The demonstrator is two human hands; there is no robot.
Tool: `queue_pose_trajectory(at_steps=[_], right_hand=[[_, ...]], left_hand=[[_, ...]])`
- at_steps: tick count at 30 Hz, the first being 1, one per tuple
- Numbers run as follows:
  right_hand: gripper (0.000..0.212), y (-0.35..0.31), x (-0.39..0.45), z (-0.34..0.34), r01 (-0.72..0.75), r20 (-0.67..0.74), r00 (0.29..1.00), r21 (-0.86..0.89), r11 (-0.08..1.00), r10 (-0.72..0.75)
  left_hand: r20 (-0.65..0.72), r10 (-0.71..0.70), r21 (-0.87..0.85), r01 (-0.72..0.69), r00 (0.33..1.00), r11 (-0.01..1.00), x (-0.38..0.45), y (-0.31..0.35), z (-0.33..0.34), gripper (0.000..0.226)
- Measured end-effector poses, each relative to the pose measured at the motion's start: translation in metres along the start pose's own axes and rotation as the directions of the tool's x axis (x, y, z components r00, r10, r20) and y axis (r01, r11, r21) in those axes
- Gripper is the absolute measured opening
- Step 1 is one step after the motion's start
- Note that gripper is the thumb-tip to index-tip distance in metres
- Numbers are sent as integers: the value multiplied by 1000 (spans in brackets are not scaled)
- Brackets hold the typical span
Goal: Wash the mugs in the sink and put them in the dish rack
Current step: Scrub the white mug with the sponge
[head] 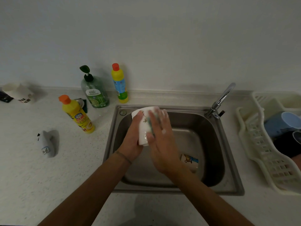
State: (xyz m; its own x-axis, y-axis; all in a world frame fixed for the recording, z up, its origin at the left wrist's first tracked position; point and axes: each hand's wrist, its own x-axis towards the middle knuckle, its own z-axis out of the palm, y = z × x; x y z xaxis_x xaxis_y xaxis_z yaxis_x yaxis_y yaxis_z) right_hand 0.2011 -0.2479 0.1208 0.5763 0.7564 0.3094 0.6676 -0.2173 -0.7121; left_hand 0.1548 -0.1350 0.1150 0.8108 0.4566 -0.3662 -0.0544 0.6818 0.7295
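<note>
A: Sink (231, 160) fills the middle of the counter, dish rack (260, 149) to its right with a blue mug (283, 123) inside.

B: And your hands?

A: Your left hand (132, 142) wraps the white mug (144, 126) above the basin; your right hand (160, 141) lies flat, fingers spread, pressing a sponge (150, 126) on it. A second mug (189, 162) lies on the sink floor

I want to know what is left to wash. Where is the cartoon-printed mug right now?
The cartoon-printed mug lies in the sink basin's near right part, just right of the right hand.
</note>
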Motion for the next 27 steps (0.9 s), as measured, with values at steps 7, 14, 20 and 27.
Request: queue_pose_trajectory(at_steps=[7,14,20,27], right_hand=[[54,14,26,-13,-295,-19,949,300,907,315],[61,13,5,5,-180,18,984,132,975,179],[61,3,3,4,-126,8,992,24,992,126],[56,19,23,-23,-423,135,902,473,773,411]], left_hand=[[-91,-23,105,33,996,994,-2,-16,4,70],[-103,60,186,-40,993,982,4,-18,-5,77],[-112,101,202,-76,989,976,8,-18,-1,66],[-84,-79,30,82,993,996,1,-19,2,58]])
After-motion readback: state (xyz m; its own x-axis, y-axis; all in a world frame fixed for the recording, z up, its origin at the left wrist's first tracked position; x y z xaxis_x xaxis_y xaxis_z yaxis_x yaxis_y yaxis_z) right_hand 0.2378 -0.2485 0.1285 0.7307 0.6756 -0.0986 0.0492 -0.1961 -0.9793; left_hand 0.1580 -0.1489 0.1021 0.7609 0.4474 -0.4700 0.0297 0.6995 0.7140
